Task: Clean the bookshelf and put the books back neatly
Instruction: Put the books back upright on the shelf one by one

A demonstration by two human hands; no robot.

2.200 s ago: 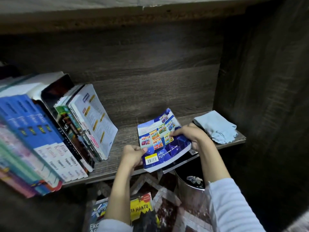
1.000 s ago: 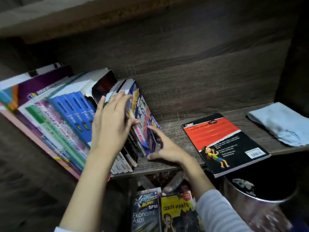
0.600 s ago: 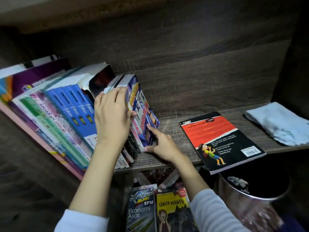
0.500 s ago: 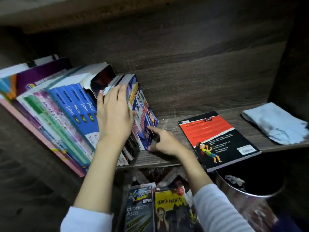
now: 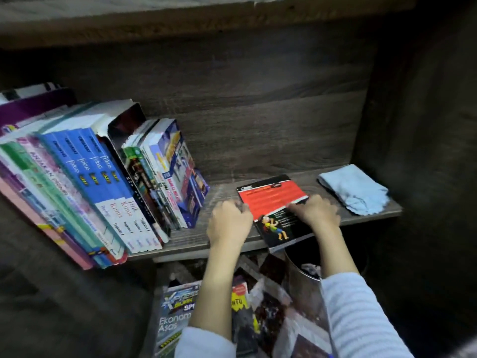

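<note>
A red and black book (image 5: 271,200) lies flat on the wooden shelf (image 5: 222,195), its near corner hanging over the front edge. My left hand (image 5: 228,222) has its fingers curled at the book's left edge. My right hand (image 5: 316,211) grips the book's right side, fingers lying across the cover. Both hands are blurred by motion. A row of books (image 5: 103,182) leans to the left on the shelf's left half, with a blue and white book (image 5: 180,171) at its right end.
A folded light blue cloth (image 5: 353,188) lies at the shelf's right end by the side wall. Below the shelf stands a metal bin (image 5: 302,277). More books, one titled Ekonomi Asas (image 5: 175,313), lie on the floor under my arms.
Both hands have left the leaning row of books and moved right to the red and black book. The blue book now stands at the end of the row.
</note>
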